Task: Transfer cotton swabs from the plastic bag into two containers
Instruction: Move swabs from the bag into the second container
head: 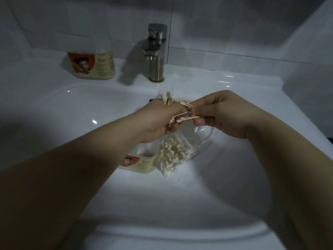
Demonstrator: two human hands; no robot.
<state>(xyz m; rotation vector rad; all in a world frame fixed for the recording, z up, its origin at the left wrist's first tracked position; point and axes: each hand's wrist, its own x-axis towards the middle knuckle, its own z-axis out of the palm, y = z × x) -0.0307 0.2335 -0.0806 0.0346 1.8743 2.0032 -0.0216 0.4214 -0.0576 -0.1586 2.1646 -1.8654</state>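
Both hands are up over the sink (72,109), close together. The left hand (158,121) is curled round a bunch (166,98) of swabs, and white tips poke out past its far side. The right hand (221,114) pinches a few loose swabs (187,119) with finger and thumb, and their tips touch the left hand's fingers. It looks as if the person is adding these few to the bunch or lining them up. Which one is hard to tell.

Right under the hands lies the bag (173,156), down in the sink, with lots of swabs inside. The near tub (138,163) sits just beside the bag, on its left, and its top looks open. The far tub (91,64) stands back on the ledge, left of the tap (156,51), and seems to have swabs in it.

To do this step well, the person should turn all the sticks the same way, hold them snug but not too tight, and make the ends even. Then the bunch can slide into the near tub in one go. Loose swabs may drop into the sink, which could be wet.
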